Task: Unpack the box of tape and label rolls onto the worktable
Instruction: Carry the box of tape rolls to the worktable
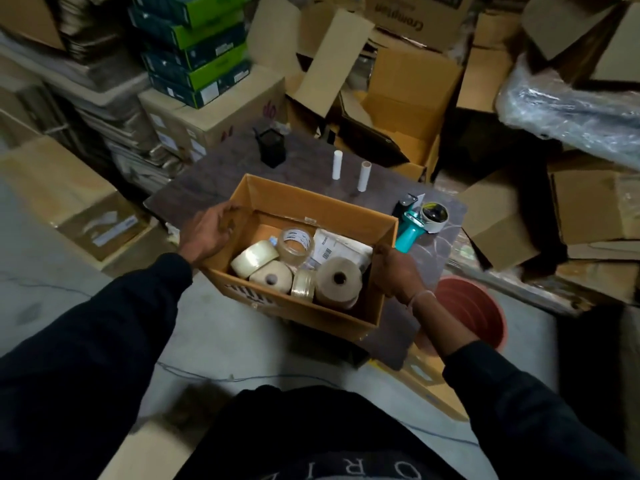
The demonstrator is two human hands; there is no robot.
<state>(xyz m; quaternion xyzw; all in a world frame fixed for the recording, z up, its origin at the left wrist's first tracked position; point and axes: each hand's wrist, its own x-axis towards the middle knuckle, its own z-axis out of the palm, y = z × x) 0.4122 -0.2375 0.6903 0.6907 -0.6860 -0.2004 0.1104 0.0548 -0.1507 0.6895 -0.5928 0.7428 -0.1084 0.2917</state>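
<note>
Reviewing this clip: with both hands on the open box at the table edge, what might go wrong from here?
1. The box seems to overhang the near edge of the worktable; if the left hand or right hand lets go, it may tip to the floor.
2. The rolls lie loose and could spill.
3. Pushing the box forward may knock over the two upright tubes or bump the tape dispenser.

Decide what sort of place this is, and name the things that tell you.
Probably a warehouse stockroom or packing area: stacked cardboard cartons crowd the worktable, a teal tape dispenser lies on it, and both hands hold an open box of tape rolls.
</note>
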